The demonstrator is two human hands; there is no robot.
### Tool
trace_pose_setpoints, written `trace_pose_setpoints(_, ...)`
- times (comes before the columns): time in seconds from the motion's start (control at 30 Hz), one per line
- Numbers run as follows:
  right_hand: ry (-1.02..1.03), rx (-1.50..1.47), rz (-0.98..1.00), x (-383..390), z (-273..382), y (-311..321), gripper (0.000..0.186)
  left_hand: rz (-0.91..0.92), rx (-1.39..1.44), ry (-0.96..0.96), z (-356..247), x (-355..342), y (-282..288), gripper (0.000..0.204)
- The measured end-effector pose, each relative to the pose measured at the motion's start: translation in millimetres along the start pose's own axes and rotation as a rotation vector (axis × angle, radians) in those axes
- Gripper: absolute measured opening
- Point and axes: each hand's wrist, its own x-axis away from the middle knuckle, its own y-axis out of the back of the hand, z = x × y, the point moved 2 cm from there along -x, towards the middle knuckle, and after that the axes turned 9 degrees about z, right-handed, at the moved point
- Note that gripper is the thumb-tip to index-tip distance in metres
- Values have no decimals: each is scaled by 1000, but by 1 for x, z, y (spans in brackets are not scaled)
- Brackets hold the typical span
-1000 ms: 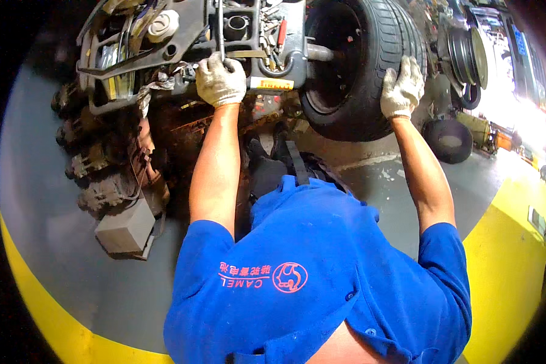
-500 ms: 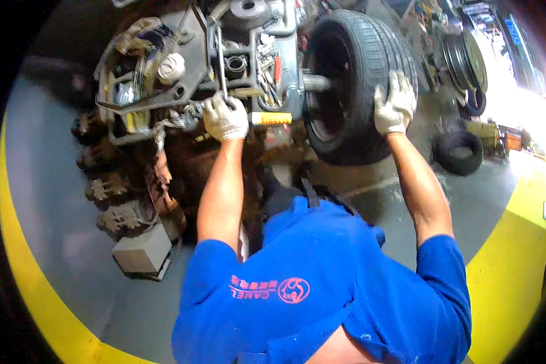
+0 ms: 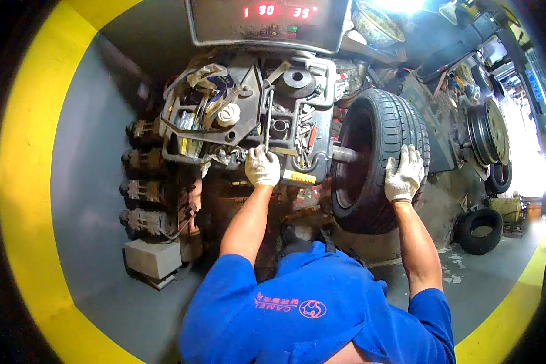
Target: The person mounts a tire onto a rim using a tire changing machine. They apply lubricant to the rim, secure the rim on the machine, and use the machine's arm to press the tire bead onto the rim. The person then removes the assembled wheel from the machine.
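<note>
My left hand (image 3: 262, 167), in a white knit glove, is closed at the front edge of the wheel balancer's grey tool tray (image 3: 330, 100). Its fingers meet the lower end of a thin metal rod (image 3: 269, 115) lying on the tray; what they close on is hidden. My right hand (image 3: 404, 174), gloved the same way, lies flat on the tread of a black tyre (image 3: 379, 115), fingers stretched out. This tyred wheel stands upright on a metal shaft (image 3: 346, 154) at the tray's right side.
A panel with red lit digits (image 3: 267, 27) stands behind the tray. Small weights, a red-handled tool (image 3: 312, 137) and a dark cone (image 3: 296, 82) lie in it. Another tyre (image 3: 479, 231) and a bare rim (image 3: 488, 131) are at right, a grey box (image 3: 153, 259) at left.
My view has tilted up, bringing the display panel into sight, and the scene sits lower and further right. Both hands keep their places, left at the tray edge, right on the tyre.
</note>
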Motion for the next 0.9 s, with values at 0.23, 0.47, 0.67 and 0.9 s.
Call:
trace_pose_setpoints(0.23, 40, -12, 28, -13, 1, 6, 55, -22, -25, 9, 6, 6, -3, 21)
trace_pose_setpoints(0.47, 43, 51, 49, -75, 0, 15, 53, -22, 16, -7, 7, 6, -8, 22)
trace_pose_setpoints(0.67, 64, -24, -141, 38, 10, 8, 43, 54, 122, -55, 6, 22, 9, 25)
trace_pose_setpoints(0.9, 20, -42, -36, 150, 17, -13, 56, -194, 171, -57, 54, 12, 64, 23)
